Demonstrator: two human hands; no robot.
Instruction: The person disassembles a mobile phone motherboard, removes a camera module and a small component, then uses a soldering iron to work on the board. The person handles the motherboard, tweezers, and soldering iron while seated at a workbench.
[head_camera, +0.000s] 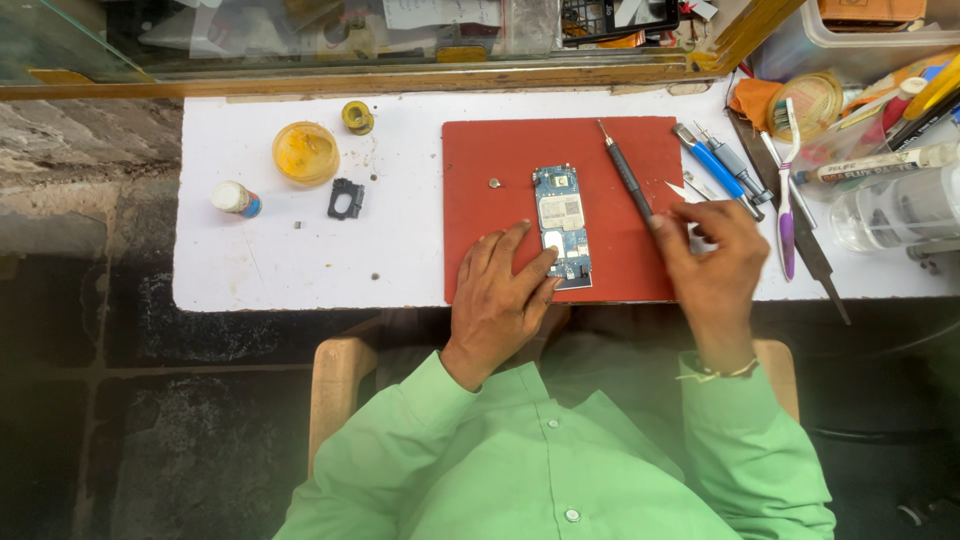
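On the white table (300, 270) in front of me, starting at the far left, a small white bottle with a blue base (236, 198) lies near the edge, and just beyond it sits a round yellow tub (305, 153) with a small yellow roll (357, 117) behind it. A black plastic frame (346, 198) lies between the tub and the red mat (500, 160), apart from both. On the mat a tiny round piece (494, 183) lies by itself, to the left of the blue circuit board (562, 222), which lies flat near the mat's middle, long side pointing away from me. My left hand (500, 295) rests at the mat's near edge, fingers loosely spread, with the fingertips (547, 262) pressing on the board's near left corner; it grips nothing. To the right of the board a thin dark screwdriver (625, 172) slants across the mat, tip away from me, and my right hand (712, 262) pinches its near end between thumb and fingers at the mat's right edge. Further right lie blue and grey tools (722, 168), a toothbrush with a purple handle (786, 200), and a clear bottle (895, 210) on its side.
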